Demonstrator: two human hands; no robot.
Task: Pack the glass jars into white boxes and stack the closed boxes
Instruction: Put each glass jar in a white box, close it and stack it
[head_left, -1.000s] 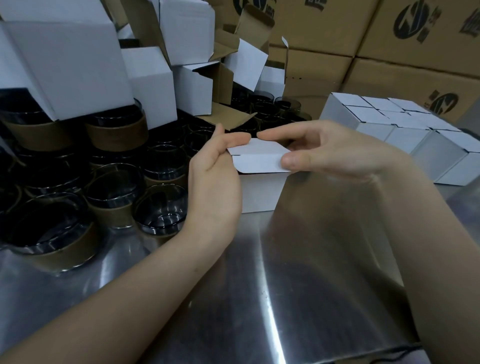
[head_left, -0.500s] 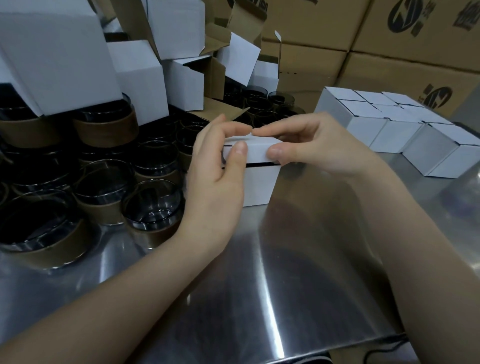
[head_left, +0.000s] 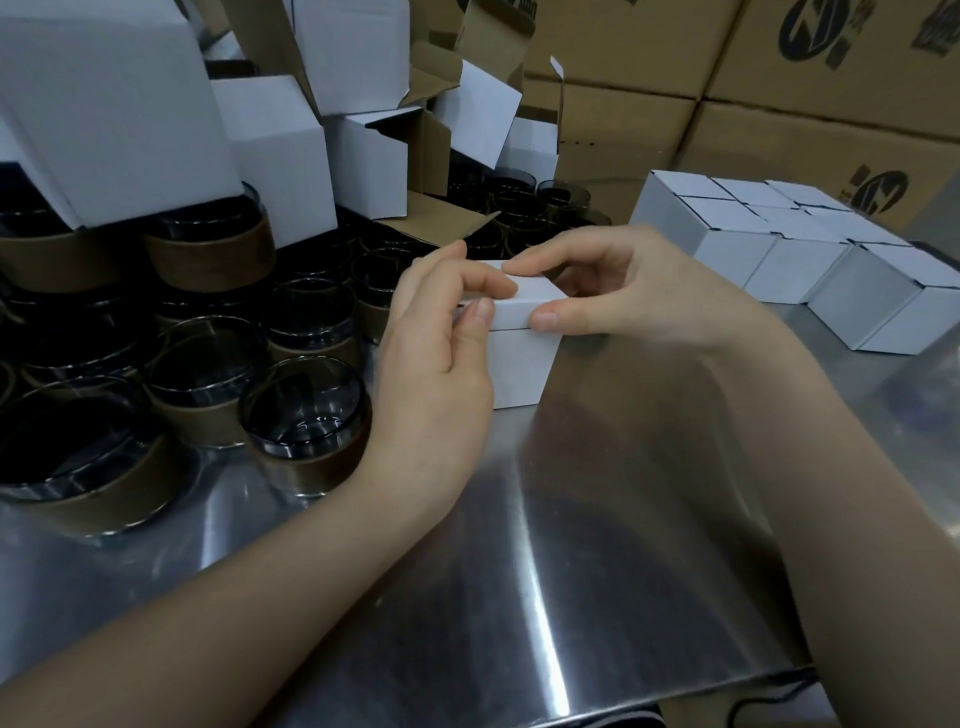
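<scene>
A small white box (head_left: 519, 364) stands on the steel table (head_left: 597, 545) at the centre. Its lid is folded down nearly flush. My left hand (head_left: 441, 353) pinches the lid's left front corner between thumb and forefinger. My right hand (head_left: 618, 291) pinches the lid's right side, thumb on the front edge and forefinger on top. Several dark glass jars (head_left: 304, 415) with brown bands crowd the table to the left. Closed white boxes (head_left: 789, 249) sit in a block at the right.
Open white boxes (head_left: 275, 156) with brown insides are piled on the jars at the back left. Large brown cartons (head_left: 779, 130) with black logos line the back. The table's front edge (head_left: 675, 696) runs close to me.
The box's lid flap came down from open to nearly flush. Both hands moved from holding the raised flap to pinching the lid's front corners.
</scene>
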